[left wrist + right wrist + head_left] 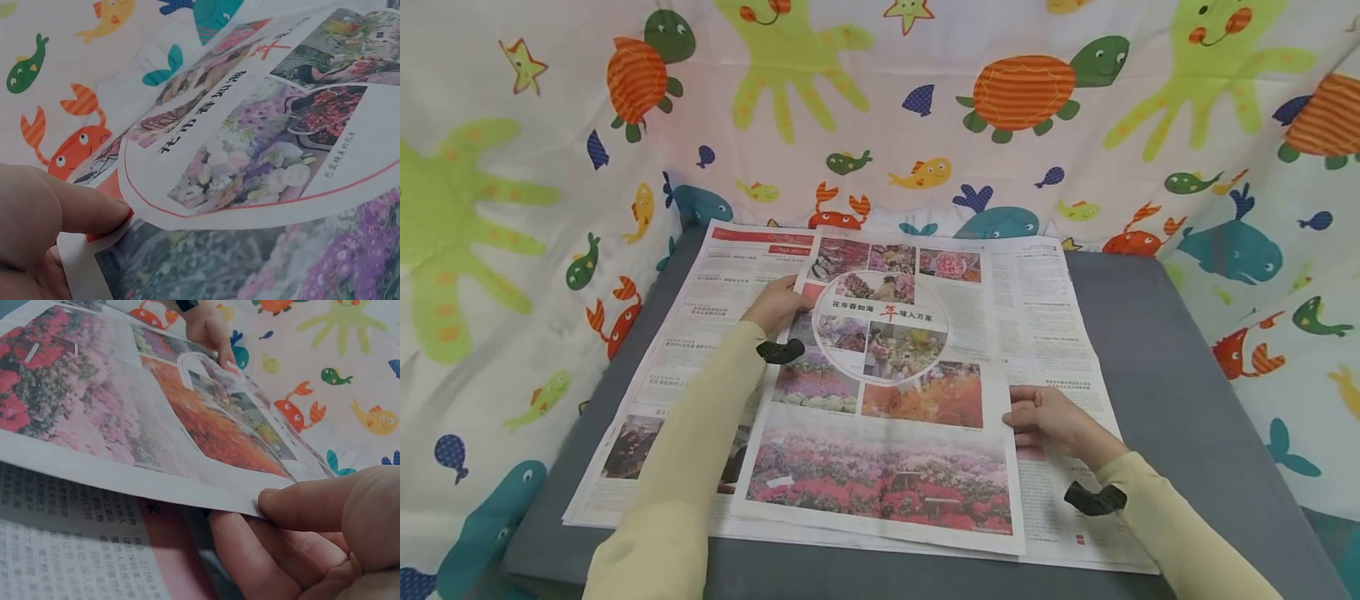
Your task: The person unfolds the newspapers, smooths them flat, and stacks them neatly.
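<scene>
A newspaper page printed with flower photos is held by both hands, over an opened newspaper spread. My left hand pinches the page's left edge toward the top, thumb on the printed face. At the right edge, lower down, my right hand pinches the page between thumb and fingers. In the right wrist view the page is lifted off the text sheet beneath it. The left wrist view shows the left thumb pressing beside the white circle on the page.
The newspaper spread lies on a grey table, covering much of it. A white curtain with printed sea animals hangs behind the table and down both sides. Black bands show at both wrists over cream sleeves.
</scene>
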{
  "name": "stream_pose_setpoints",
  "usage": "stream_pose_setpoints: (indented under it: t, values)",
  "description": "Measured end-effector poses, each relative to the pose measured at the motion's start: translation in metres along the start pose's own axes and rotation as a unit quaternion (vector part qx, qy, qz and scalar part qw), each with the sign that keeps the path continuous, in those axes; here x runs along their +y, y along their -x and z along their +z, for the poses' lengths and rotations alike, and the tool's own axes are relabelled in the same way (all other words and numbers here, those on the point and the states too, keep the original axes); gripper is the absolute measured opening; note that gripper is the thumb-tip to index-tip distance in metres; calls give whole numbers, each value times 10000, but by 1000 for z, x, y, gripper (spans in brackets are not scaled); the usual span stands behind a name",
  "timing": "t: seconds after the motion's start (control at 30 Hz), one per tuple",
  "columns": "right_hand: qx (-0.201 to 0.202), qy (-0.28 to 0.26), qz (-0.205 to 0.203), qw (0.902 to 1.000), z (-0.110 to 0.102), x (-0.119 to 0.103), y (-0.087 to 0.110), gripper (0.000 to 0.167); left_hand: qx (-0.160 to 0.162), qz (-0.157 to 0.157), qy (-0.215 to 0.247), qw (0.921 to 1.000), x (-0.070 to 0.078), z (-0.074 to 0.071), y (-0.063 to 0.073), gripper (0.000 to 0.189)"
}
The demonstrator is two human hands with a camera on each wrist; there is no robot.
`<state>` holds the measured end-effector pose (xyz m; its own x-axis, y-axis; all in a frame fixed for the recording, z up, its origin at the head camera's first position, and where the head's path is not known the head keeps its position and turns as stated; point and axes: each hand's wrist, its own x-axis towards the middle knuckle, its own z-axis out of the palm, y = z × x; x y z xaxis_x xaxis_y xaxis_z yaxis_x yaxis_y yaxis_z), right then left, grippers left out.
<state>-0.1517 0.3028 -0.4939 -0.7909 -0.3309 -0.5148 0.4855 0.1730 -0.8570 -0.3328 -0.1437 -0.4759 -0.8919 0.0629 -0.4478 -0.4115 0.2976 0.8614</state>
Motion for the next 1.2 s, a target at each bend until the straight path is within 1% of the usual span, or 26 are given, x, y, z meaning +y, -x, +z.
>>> stream_pose_setpoints:
  t: [0.1,0.2,0.27,0.4,0.5,0.57,0.67,0.73,0.77,0.8,0.83,0.87,0.93,1.0,1.03,1.07,1.1,1.17,1.2]
  values:
    - [84,99,-14,9999,2,1,0,69,183,-183,-84,9996,-2,4,-7,70]
    - [166,213,-12,9996,3,0,0,70,232,-296,-21,9993,-5,6,-8,69]
    - [219,243,-27,9995,3,0,0,69,191,-271,21,9994,-6,6,-6,69]
    - [275,103,-41,9996,3,-1,-2,67,48,-88,171,9998,-9,6,-1,72]
    - [264,70,-60,9996,3,-2,-2,69,45,-12,289,9996,-10,6,1,73]
    - [268,139,-85,9995,2,-3,-2,70,49,13,315,9995,-11,5,2,73]
    - [365,406,-103,9985,1,-7,-2,73,46,40,376,9993,-12,4,1,75]
    - [571,745,-83,9956,0,-11,-3,75,11,46,436,9990,-13,3,0,76]
    - [717,989,-79,9925,0,-13,-3,74,-4,48,473,9989,-13,3,0,77]
    - [887,1320,-101,9872,0,-17,-4,74,-18,39,474,9989,-12,3,2,77]
    - [1073,1714,-166,9792,-1,-21,-4,73,-4,20,391,9992,-12,2,3,76]
    - [1288,2146,-259,9678,-1,-26,-5,72,-3,15,304,9995,-13,2,4,74]
    - [1721,3000,-476,9371,0,-38,-9,68,17,-38,137,9999,-14,-1,8,74]
    - [2015,3622,-741,9071,5,-53,-13,67,33,-146,-11,9999,-17,-7,13,76]
    - [2105,3854,-869,8942,9,-60,-17,67,27,-203,-40,9998,-19,-11,16,77]
    - [2127,4001,-1001,8858,15,-67,-22,66,4,-271,2,9996,-21,-15,19,78]
    - [2101,4115,-1147,8794,22,-73,-27,65,-36,-354,87,9993,-23,-18,24,79]
    - [1975,4286,-1330,8716,39,-84,-40,66,-172,-479,377,9980,-28,-25,32,76]
    - [1894,4408,-1410,8660,49,-89,-48,66,-248,-512,527,9970,-30,-28,36,75]
